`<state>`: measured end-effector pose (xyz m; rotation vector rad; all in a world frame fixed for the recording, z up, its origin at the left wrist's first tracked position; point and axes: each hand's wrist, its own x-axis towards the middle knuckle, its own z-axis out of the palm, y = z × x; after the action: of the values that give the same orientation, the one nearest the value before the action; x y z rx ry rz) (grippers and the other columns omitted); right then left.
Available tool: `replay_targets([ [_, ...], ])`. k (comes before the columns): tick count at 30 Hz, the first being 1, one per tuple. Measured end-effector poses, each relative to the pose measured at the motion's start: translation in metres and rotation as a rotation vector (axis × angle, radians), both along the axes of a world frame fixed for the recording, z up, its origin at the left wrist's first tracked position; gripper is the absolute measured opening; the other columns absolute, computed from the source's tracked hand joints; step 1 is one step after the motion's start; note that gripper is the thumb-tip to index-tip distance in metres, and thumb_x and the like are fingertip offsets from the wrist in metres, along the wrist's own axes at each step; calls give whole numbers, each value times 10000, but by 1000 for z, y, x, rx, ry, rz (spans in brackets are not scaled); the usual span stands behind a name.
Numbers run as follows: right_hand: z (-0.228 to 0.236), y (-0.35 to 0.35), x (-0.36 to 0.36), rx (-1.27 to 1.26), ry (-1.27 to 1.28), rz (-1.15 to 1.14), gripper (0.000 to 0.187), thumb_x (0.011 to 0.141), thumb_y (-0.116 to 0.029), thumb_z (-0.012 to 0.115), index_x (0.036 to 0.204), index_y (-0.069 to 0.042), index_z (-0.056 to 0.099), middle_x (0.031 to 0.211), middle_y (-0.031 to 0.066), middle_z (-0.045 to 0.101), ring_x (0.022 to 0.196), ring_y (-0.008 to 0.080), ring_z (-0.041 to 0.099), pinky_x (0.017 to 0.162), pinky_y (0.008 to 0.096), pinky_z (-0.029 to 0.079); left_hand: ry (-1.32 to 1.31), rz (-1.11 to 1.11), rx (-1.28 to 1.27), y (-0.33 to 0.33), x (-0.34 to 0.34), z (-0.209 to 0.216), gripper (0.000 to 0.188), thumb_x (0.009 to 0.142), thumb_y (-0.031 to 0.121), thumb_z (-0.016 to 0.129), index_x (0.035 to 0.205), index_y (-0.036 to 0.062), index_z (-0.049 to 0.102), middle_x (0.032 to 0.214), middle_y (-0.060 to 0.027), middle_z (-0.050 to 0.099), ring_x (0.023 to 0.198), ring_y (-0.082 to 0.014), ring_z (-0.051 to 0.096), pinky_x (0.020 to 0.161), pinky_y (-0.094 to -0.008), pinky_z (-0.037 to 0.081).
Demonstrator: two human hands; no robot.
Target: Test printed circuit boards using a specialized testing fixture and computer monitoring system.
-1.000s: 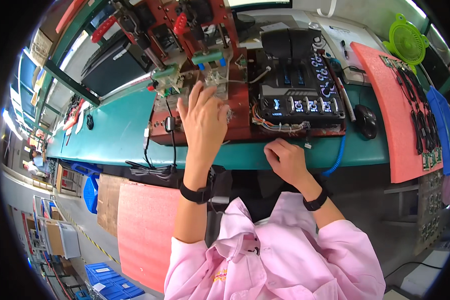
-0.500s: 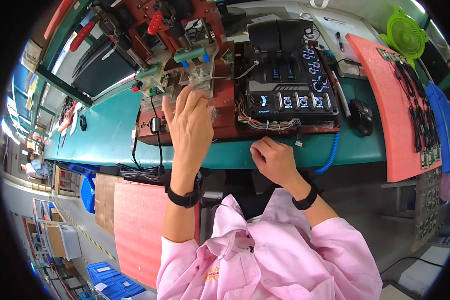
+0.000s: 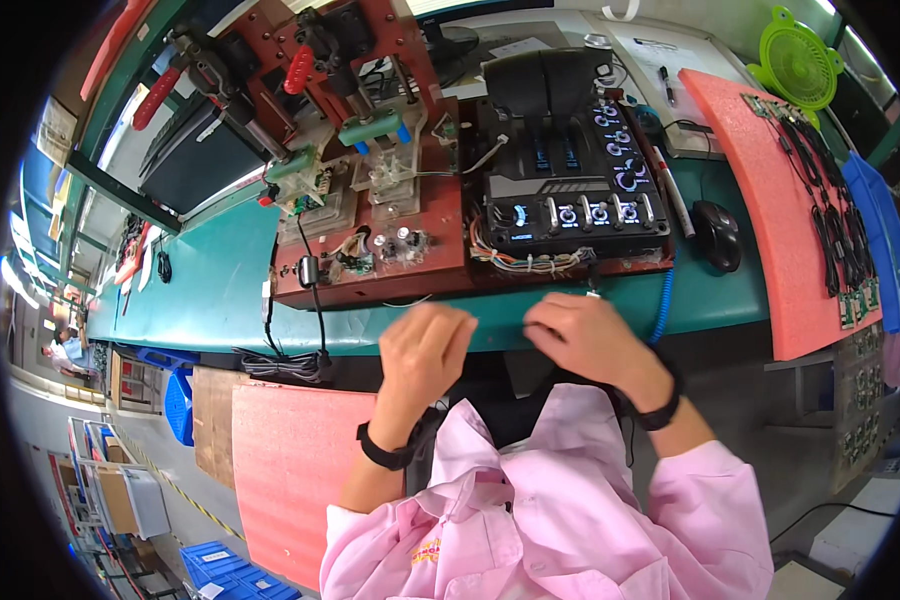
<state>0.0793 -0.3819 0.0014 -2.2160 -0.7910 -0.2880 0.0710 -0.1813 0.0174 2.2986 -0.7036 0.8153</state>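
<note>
My left hand point(image 3: 422, 350) is closed at the bench's front edge, its fingers curled with the thumb against them. A thin pale wire point(image 3: 408, 303) shows just above its knuckles; I cannot tell if the hand holds it. To the right, my right hand point(image 3: 582, 338) is also closed, fingertips turned down and hidden. Beyond it sits a black control box point(image 3: 570, 185) with two levers, lit knobs and a row of toggle switches. A bundle of coloured wires point(image 3: 530, 262) runs along its front. Left of it stands a red test fixture point(image 3: 430, 278) with toggle clamps.
Right of the box lie a white marker pen point(image 3: 673, 190) and a black mouse point(image 3: 716, 236). A pink foam board point(image 3: 760, 220) carries circuit boards and black cables. A green fan point(image 3: 798, 62) stands behind. Coiled black cable point(image 3: 282, 365) hangs at the bench's front edge.
My left hand has come back from the fixture toward the bench edge, its spread fingers now curled. My right hand has shifted slightly right and nearer to me, still closed.
</note>
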Motion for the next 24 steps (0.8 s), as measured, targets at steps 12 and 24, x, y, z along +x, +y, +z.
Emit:
replay_targets([
  [12, 95, 25, 100, -934, -223, 48, 111, 732, -171, 598, 712, -68, 564, 706, 77, 542, 727, 264, 543, 610, 367, 451, 209, 148, -45, 18, 11, -48, 283, 772, 206, 633, 593, 49, 480, 536, -111, 487, 485, -305, 508, 425, -379, 374],
  [24, 101, 31, 98, -1006, -685, 337, 85, 639, -118, 574, 719, -123, 544, 769, 10, 503, 839, 187, 493, 798, 313, 369, 198, 42, -171, 21, 10, -50, 295, 773, 224, 633, 585, 55, 481, 540, -109, 487, 477, -306, 502, 422, -376, 375],
])
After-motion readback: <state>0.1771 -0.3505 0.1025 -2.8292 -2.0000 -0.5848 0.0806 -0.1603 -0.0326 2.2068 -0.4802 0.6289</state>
